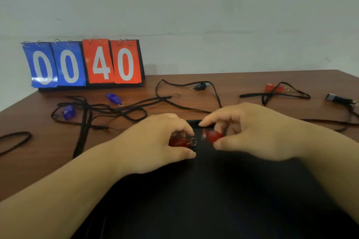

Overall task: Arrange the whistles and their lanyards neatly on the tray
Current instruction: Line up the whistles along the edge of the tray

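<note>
A translucent red whistle point(179, 142) with a small metal split ring point(193, 141) at its end is pinched in the grip of the left hand point(155, 141), fingers curled over it and thumb below. A second glossy red whistle point(212, 135), rounded and tapering, is clamped in the grip of the right hand point(252, 132) between thumb and fingertips. Both are held close together, not touching, just above a matte black surface point(213, 190) whose far edge is seen between the hands.

The smooth brown wood-grain worktop point(233, 79) is strewn beyond the hands with flat black woven lanyards point(101, 110), tangled at the left. Two clear blue whistles point(113, 98) point(68, 112) lie among them, a dark whistle point(201, 85) inside a loop at centre, another red whistle point(272, 88) under a crossed cord at the right, and a dark whistle point(338, 99) near the right edge. A glossy flip scoreboard point(85, 64) reading 00 40 stands at the back left corner against the pale wall. Bare wood is left at the near left and the far right.
</note>
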Demonstrator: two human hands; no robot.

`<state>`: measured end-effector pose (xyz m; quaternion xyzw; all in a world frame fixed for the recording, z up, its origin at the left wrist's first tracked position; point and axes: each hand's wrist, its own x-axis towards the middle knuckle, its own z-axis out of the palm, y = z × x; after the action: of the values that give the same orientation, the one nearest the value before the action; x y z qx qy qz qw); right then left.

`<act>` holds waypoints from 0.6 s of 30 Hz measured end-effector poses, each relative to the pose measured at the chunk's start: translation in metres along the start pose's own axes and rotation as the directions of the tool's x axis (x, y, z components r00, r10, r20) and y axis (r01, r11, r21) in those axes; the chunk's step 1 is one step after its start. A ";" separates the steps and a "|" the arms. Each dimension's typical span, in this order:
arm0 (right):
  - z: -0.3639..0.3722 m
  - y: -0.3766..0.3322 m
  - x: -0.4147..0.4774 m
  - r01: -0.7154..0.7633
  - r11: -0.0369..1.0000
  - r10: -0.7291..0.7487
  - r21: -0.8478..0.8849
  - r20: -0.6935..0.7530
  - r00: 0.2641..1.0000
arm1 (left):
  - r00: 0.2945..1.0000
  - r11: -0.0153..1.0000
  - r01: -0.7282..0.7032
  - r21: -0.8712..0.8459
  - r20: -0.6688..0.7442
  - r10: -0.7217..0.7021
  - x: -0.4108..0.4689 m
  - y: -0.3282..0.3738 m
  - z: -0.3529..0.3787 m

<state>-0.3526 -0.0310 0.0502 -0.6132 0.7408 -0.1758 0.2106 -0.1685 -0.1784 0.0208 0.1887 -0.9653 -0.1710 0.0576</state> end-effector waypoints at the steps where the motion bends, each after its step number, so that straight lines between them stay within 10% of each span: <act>1: 0.002 0.000 0.000 0.016 0.992 -0.012 0.129 -0.028 1.000 | 1.000 1.000 0.005 -0.030 -0.024 -0.006 -0.001 0.002 0.000; 6: 0.007 -0.004 0.000 0.084 0.849 0.011 0.522 -0.176 0.984 | 0.983 0.967 -0.032 -0.253 -0.184 -0.015 -0.005 0.010 0.002; 18: 0.006 -0.008 -0.002 0.098 0.904 -0.002 0.417 -0.225 0.974 | 0.937 0.890 -0.110 -0.442 -0.345 -0.055 -0.008 0.010 0.001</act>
<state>-0.3424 -0.0305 0.0491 -0.5482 0.6873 -0.4048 0.2515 -0.1645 -0.1659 0.0235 0.1833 -0.8753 -0.3550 0.2725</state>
